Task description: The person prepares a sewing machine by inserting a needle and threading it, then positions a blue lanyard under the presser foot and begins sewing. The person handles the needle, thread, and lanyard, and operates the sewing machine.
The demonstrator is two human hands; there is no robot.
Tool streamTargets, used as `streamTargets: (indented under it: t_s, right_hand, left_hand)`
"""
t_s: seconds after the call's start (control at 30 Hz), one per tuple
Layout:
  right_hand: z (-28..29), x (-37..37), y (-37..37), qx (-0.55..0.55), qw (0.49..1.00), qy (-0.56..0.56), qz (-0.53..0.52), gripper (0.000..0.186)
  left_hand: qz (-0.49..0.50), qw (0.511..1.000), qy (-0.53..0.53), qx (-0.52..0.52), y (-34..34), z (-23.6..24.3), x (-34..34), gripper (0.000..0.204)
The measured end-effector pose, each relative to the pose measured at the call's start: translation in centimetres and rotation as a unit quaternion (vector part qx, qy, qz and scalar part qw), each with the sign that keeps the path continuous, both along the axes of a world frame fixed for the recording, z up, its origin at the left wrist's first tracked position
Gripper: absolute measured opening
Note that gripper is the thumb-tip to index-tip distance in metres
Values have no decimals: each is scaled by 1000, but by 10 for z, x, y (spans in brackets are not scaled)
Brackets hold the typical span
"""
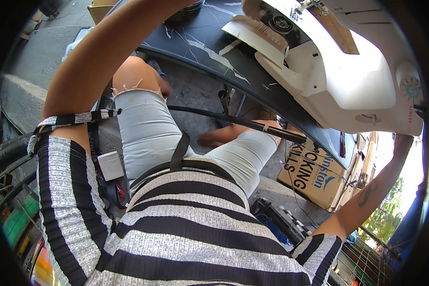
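Sewing machine (341,81), white, stands at the upper right on a dark table (195,47) with pale marble-like veins. Its long axis runs slantwise, from the needle end near the top middle to a rounded end at the far right. Near the needle end, a cream flap (252,35) stands open toward the left, baring a round metal part (281,24). The right forearm (386,171) rises from the lower right and disappears behind the rounded end, so this arm looks the nearer; the machine's body lies up and left of that spot. The left arm (95,62) crosses the upper left and leaves through the top edge, left of the needle end. Neither hand shows: the left hand is out of view, the right hand hidden, so I cannot tell whether either grip is apart, together or clamped on something. Below the table's edge, a brown cardboard box (310,181) sits on the floor (181,126), its contents unseen. A small white box (110,166) lies beside the pale shorts (148,128).
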State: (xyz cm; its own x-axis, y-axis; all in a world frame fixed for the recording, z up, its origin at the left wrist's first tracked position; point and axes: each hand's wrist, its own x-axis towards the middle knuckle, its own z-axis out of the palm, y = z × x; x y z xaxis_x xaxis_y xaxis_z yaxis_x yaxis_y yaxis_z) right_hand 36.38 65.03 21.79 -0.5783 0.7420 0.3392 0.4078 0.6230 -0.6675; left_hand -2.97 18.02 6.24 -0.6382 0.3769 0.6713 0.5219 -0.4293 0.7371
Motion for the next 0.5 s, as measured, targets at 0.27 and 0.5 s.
streamTargets:
  t_s: [0.27, 0.5]
  right_hand:
    - [2, -1, -13, -13, 1000, 17, -12, 27]
    - [-44, 54, -79, 111, 992, -33, -57, 30]
  left_hand:
    - [2, 1000, -8, 26, -7, 1, -10, 37]
    - [23, 1000, -7, 11, -11, -9, -10, 40]
